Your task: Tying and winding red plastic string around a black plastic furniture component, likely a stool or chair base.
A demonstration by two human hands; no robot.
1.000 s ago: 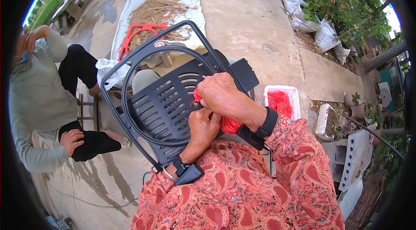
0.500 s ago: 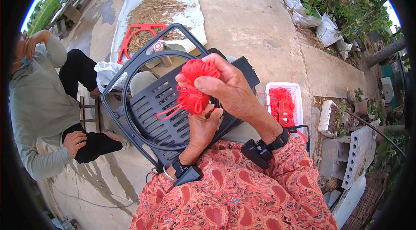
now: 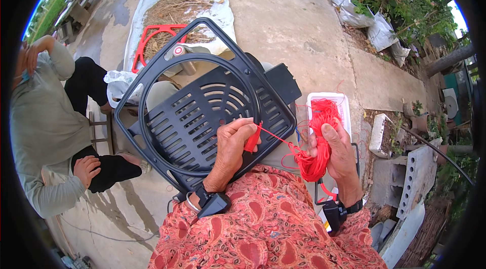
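Observation:
A black plastic frame (image 3: 188, 32) with a round ring stands tilted before me, in front of a slatted black plastic piece (image 3: 185, 122). Its lower right rim carries a short stretch of red cord wrapping (image 3: 252, 139), which my left hand (image 3: 232, 146) pinches with closed fingers. From there a single strand runs taut to a loose bundle of red cord (image 3: 315, 160). My right hand (image 3: 341, 155) grips that bundle, to the right of the frame over my lap. Some loops hang free on the bundle's left side.
A white tray (image 3: 346, 112) with more red cord stands on my right. At left sits another person (image 3: 45, 132), hand on knee. Beyond the frame are a red frame (image 3: 139, 48), a metal flask (image 3: 188, 67) and a white sheet (image 3: 223, 13) bearing dry stalks. Concrete blocks (image 3: 390, 180) lie at right.
My right hand has carried the cord bundle from above the ring to the right and nearer me, drawing the strand taut. My left hand stays by the rim, now pinching the wrapping.

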